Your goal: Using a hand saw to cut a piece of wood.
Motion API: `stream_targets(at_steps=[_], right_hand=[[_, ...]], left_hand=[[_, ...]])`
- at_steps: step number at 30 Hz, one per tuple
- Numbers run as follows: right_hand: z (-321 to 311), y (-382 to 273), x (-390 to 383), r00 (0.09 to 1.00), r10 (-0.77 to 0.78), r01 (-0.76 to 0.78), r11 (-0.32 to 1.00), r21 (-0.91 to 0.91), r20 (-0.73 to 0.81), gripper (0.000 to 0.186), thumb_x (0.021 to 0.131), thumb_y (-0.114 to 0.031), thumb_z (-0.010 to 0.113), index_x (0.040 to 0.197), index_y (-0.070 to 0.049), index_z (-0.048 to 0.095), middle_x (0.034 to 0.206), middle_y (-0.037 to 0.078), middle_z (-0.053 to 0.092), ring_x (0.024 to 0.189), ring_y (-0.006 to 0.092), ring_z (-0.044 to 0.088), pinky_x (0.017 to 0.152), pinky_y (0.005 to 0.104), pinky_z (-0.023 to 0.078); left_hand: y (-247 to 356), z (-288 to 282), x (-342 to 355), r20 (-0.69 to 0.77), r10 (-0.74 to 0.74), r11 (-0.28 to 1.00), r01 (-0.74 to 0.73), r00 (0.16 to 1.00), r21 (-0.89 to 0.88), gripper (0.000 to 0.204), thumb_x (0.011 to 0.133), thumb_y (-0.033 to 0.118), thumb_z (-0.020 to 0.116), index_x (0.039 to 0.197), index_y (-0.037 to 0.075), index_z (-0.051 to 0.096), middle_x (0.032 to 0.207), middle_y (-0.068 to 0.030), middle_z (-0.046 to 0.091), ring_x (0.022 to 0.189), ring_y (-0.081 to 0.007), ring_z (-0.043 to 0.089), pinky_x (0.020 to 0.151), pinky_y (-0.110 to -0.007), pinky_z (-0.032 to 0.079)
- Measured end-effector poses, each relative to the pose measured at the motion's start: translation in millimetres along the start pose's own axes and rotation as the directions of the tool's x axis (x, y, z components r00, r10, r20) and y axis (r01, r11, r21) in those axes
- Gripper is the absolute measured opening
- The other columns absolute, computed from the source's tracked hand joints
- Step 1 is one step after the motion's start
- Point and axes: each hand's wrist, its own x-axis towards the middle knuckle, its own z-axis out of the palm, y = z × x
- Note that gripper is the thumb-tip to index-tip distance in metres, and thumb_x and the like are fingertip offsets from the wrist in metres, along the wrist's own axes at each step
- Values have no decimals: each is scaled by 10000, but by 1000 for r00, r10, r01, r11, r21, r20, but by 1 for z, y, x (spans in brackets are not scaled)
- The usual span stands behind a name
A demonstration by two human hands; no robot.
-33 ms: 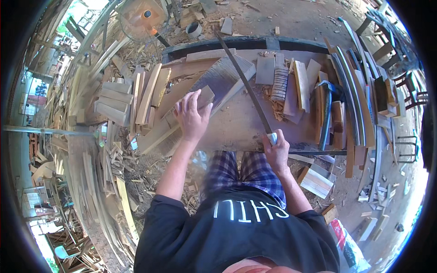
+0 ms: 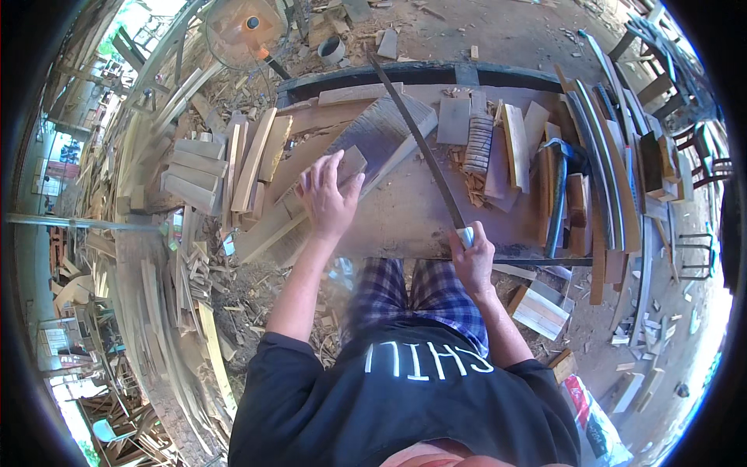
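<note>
My right hand (image 2: pixel 472 261) is closed round the whitish handle of a long, narrow, dark-bladed tool (image 2: pixel 420 140); whether it is a saw or a long knife I cannot tell. Its blade slants up and left over the bench, crossing above a wide grey-brown plank (image 2: pixel 381 128). Fingers spread, my left hand (image 2: pixel 328 198) lies on the wood left of the blade. Beside its fingertips shows a small wood piece (image 2: pixel 354 161). The plank lies diagonally on the wooden bench (image 2: pixel 389 226), its lower left part partly hidden by my left hand and forearm.
Wood blocks (image 2: pixel 253 163) stand along the bench's left. On its right are a ridged wood piece (image 2: pixel 478 144), more boards (image 2: pixel 513 148) and a blue curved thing (image 2: pixel 559 194). A fan (image 2: pixel 250 27) stands beyond the far left. Scrap and long strips cover the floor around.
</note>
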Motion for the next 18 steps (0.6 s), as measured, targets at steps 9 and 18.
stream_targets(at_steps=[9, 18], right_hand=[[-20, -9, 1, 977, 212, -205, 955, 215, -13, 248, 908, -171, 725, 884, -21, 530, 673, 160, 599, 562, 225, 542, 571, 342, 465], [-56, -13, 28, 940, 42, -113, 975, -192, -339, 261, 930, -230, 685, 938, -46, 500, 783, 206, 588, 747, 422, 612, 638, 497, 462]], left_hand=[[3, 16, 34, 267, -372, 928, 347, 889, 138, 538, 868, 650, 572, 1197, 236, 672, 1211, -54, 626, 1189, -325, 542, 1015, -528, 345], [21, 34, 47, 219, -331, 937, 293, 918, 192, 302, 860, 421, 503, 899, 145, 621, 1049, -111, 649, 1053, -392, 574, 892, -534, 420]])
